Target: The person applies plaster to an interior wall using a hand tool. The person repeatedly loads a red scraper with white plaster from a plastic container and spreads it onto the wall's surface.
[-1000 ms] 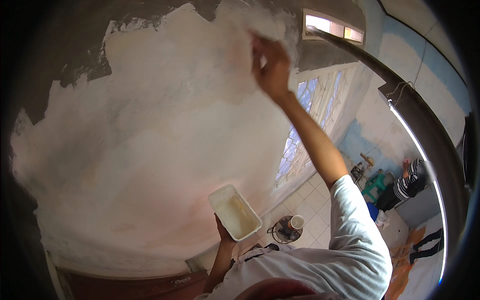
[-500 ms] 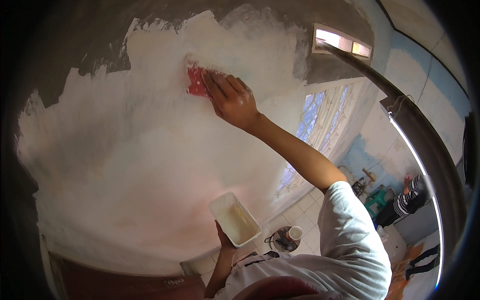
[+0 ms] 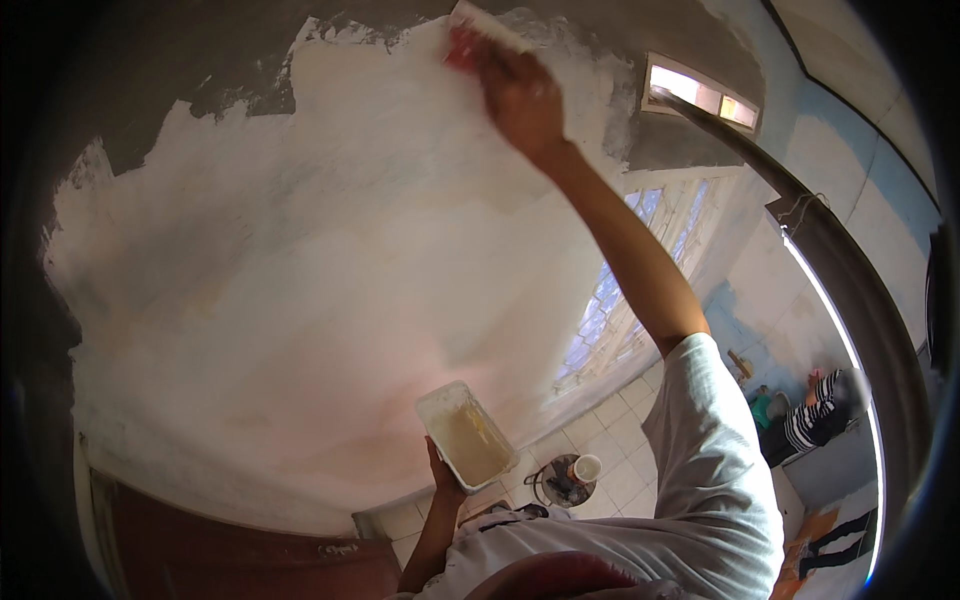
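Observation:
My right hand is raised high on the wall, closed on a red flat scraper with a pale edge, blurred by motion. The scraper is at the upper boundary where white coating meets bare grey render. Low in the view, my left hand grips a white rectangular tray that has pale paste in it.
Right of the coated wall are a barred window, a small high vent and a dark diagonal beam. A round stool with a white cup stands below. A person in stripes works far right; another's legs show beneath.
My right hand, high on the wall a second ago, came down and left with the red scraper, then swept up and right to the coating's top edge. My left hand still holds the tray.

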The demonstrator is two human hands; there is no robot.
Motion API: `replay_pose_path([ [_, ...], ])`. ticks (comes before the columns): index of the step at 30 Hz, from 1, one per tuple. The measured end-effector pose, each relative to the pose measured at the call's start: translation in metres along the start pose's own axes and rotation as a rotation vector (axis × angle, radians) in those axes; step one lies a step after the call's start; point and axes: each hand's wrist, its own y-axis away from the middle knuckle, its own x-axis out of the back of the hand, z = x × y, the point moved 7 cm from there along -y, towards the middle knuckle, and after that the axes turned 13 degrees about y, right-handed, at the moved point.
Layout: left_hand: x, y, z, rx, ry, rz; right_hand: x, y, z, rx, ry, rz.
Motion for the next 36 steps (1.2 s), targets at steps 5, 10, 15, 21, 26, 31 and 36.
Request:
replay_pose_path([
  [5,0.002,0.004,0.006,-0.028,0.02,-0.016,0.016,0.077,-0.077,0.135,-0.071,-0.107],
  [10,0.004,0.011,0.007,0.015,0.072,0.016,0.036,0.098,-0.048,0.153,-0.251,-0.292],
  [15,0.01,0.021,0.012,-0.009,0.111,-0.006,0.019,0.046,0.071,-0.511,0.019,-0.197],
  [21,0.023,0.022,0.023,-0.124,-0.037,0.057,-0.009,0.03,-0.054,-0.153,0.04,-0.149],
  [26,0.012,0.018,0.015,-0.014,0.041,-0.014,0.042,0.094,-0.166,0.268,-0.217,-0.172],
  [31,0.006,0.019,0.016,-0.06,-0.026,0.057,0.057,0.11,-0.064,0.008,-0.292,-0.215],
  [36,0.01,0.024,0.019,-0.066,-0.006,0.072,0.028,0.099,0.138,-0.599,0.013,-0.114],
])
